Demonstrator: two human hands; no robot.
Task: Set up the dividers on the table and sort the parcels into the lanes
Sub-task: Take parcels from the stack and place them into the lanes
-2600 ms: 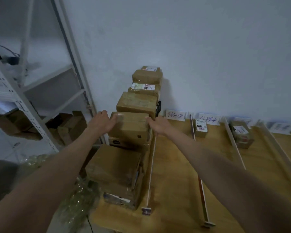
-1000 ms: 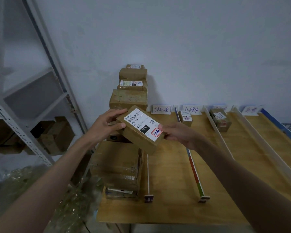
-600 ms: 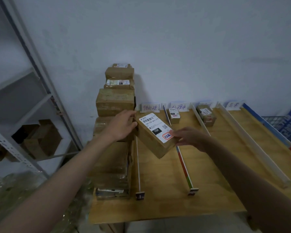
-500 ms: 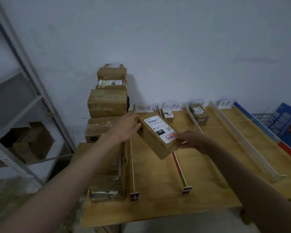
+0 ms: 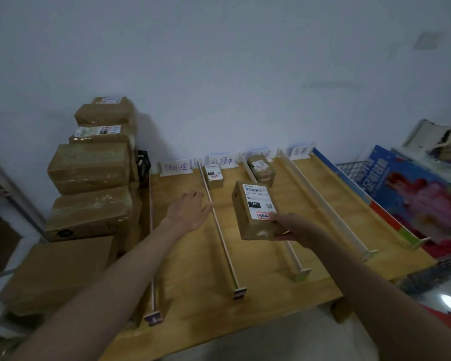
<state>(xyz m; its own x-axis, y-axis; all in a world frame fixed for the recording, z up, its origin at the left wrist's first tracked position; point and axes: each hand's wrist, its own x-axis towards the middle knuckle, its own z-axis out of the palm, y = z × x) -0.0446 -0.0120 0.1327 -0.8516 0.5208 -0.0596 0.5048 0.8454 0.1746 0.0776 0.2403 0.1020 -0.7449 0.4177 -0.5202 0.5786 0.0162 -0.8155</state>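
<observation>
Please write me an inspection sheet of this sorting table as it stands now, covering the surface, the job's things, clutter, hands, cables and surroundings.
Surface: wooden table, split into lanes.
Job's things: white dividers lie front to back; handwritten lane signs stand at the wall end. One small parcel sits in the second lane, another parcel in the third. Held parcel has its label facing up.
Clutter: stack of brown boxes at the table's left end.
Hands: right hand grips the held parcel's near end; left hand is open, holding nothing.
Cables: nothing seen.
Surroundings: white wall; colourful poster board and wire basket to the right.
</observation>
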